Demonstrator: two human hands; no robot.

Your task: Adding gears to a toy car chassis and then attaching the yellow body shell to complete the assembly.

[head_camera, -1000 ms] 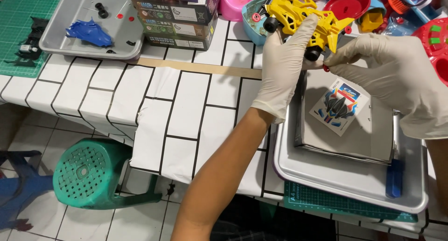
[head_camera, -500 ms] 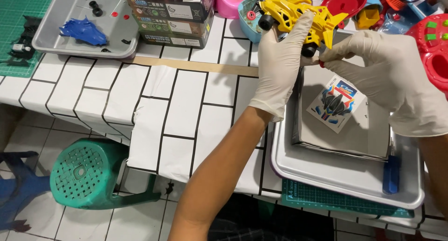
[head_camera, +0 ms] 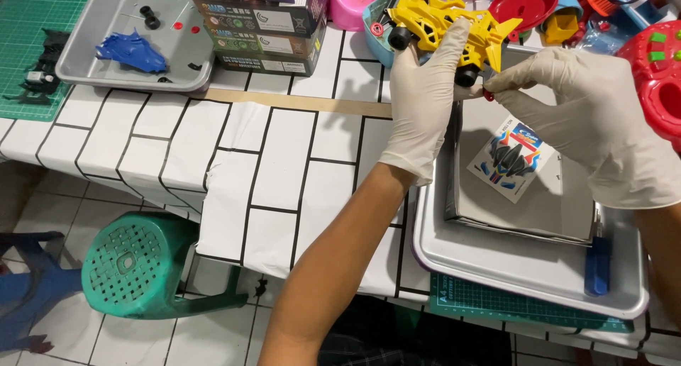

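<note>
Both hands wear white gloves. My left hand (head_camera: pixel 424 100) grips a yellow toy race car (head_camera: pixel 443 22) with black wheels, held above the far edge of a grey tray (head_camera: pixel 496 267). My right hand (head_camera: pixel 589 121) pinches a small red part (head_camera: pixel 489 95) at the car's rear wheel. Inside the tray below lies a grey box lid (head_camera: pixel 539 196) with a blue and black sticker sheet (head_camera: pixel 513 158) on it.
A second grey tray (head_camera: pixel 85 68) at far left holds a blue car body (head_camera: pixel 131 50) and black wheels. Stacked kit boxes (head_camera: pixel 262 25) stand next to it. Colourful plastic toys (head_camera: pixel 567 11) crowd the far right. A green stool (head_camera: pixel 135 263) stands on the floor below the table edge.
My hands and the yellow car have stayed in nearly the same place; the view has shifted slightly. My right fingers remain pinched at the car's rear wheel.
</note>
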